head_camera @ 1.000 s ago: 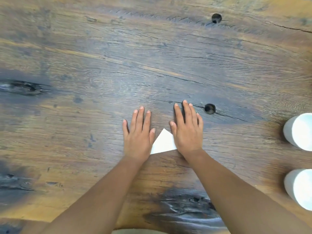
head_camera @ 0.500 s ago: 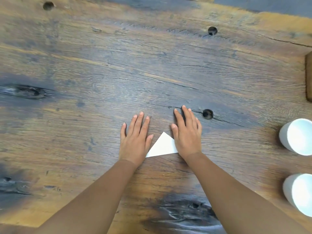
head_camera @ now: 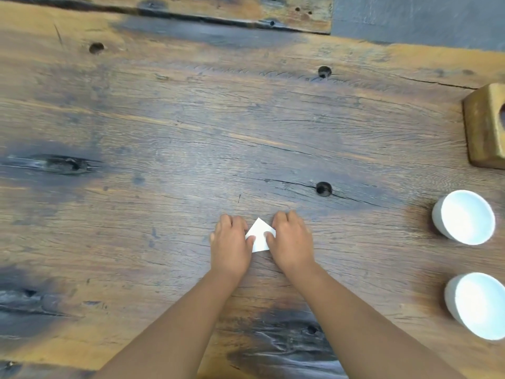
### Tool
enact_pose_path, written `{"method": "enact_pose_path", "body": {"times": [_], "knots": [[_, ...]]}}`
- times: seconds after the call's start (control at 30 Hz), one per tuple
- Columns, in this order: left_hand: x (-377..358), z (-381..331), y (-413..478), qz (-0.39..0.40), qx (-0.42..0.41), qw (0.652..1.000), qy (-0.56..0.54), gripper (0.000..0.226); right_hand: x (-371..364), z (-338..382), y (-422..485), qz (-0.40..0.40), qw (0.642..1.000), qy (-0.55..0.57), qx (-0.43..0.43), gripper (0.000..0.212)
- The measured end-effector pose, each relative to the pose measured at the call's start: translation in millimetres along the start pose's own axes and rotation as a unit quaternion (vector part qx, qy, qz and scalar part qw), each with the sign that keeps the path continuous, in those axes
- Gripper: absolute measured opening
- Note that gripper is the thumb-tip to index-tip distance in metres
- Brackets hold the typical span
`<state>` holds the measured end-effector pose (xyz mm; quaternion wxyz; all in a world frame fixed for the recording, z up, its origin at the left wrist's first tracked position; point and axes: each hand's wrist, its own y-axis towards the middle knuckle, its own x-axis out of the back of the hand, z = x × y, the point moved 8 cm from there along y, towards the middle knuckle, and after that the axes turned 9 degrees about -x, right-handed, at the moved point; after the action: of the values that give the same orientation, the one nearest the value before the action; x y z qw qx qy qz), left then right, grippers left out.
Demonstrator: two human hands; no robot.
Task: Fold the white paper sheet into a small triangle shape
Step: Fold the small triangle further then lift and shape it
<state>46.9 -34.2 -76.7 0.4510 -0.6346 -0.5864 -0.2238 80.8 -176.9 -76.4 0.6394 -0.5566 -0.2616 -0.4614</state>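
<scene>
We see the folded white paper (head_camera: 259, 236) lying flat on the wooden table (head_camera: 164, 160), between both hands, near the table's front middle. It already reads as a small pointed shape, apex away from us. Left hand (head_camera: 231, 247) has fingers curled, thumb (head_camera: 250, 240) pressed on the paper's left edge; right hand (head_camera: 291, 242) likewise curled, thumb (head_camera: 269, 236) pressing the right edge. So both pinch or pin the paper; we cannot tell if fingers sit under it.

We judge the task close to done, likely a last crease or tuck.

Risks: the smooth wood lets the small piece slide if thumb pressure is uneven, skewing the fold. Layers may spring open once released. Two white bowls (head_camera: 464, 217) and a wooden block (head_camera: 483, 132) sit well apart on the right, so little chance of a knock.
</scene>
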Motion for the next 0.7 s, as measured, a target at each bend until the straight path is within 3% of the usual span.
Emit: {"method": "enact_pose_path", "body": {"times": [0.27, 0.37, 0.47, 0.7], "knots": [[-3.1, 4.2, -0.4, 0.047, -0.023, 0.998, -0.045, 0.028, 0.7, -8.0, -15.7, 0.028, 0.990, 0.138, -0.025, 0.012], [-3.1, -1.5, -5.2, 0.100, -0.033, 0.980, -0.169, 0.028, 10.6, -9.5, -23.7, 0.053, 0.979, 0.196, -0.021, 0.018], [9.7, -8.4, -15.2, 0.137, -0.012, 0.945, -0.298, 0.011, 32.7, -8.6, -34.1, 0.041, 0.977, 0.210, -0.008, 0.018], [97.7, -31.3, -26.0, 0.069, -0.039, 0.936, -0.344, 0.018, 101.6, 14.3, -60.1, 0.046, 0.965, 0.254, 0.042, 0.019]]}}
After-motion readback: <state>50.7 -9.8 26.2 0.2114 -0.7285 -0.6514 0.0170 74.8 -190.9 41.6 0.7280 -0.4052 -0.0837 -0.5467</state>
